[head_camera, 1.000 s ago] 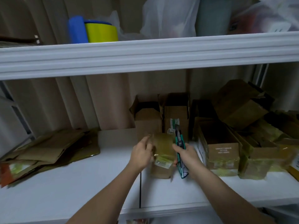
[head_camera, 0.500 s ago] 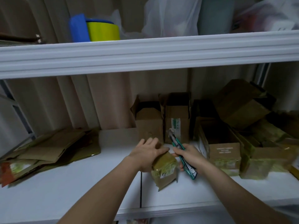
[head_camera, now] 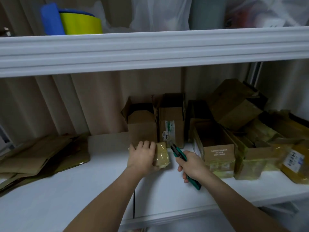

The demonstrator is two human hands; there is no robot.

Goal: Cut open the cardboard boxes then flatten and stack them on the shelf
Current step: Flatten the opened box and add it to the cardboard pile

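A small taped cardboard box (head_camera: 162,154) lies on the white shelf (head_camera: 83,190) in front of me. My left hand (head_camera: 142,156) presses down on its left part, fingers spread over the top. My right hand (head_camera: 190,166) grips a green utility knife (head_camera: 179,152), whose tip points up-left near the box's right edge. A pile of flattened cardboard (head_camera: 38,158) lies at the shelf's left end.
Open cardboard boxes (head_camera: 170,121) stand behind the small box, and several more, some taped, crowd the right (head_camera: 217,148). The upper shelf's white edge (head_camera: 150,49) runs overhead, carrying a blue and yellow container (head_camera: 73,22) and plastic bags.
The small box went from held upright between both hands to lying flat on the shelf under my left hand. My right hand swung the knife so that its tip points at the box.
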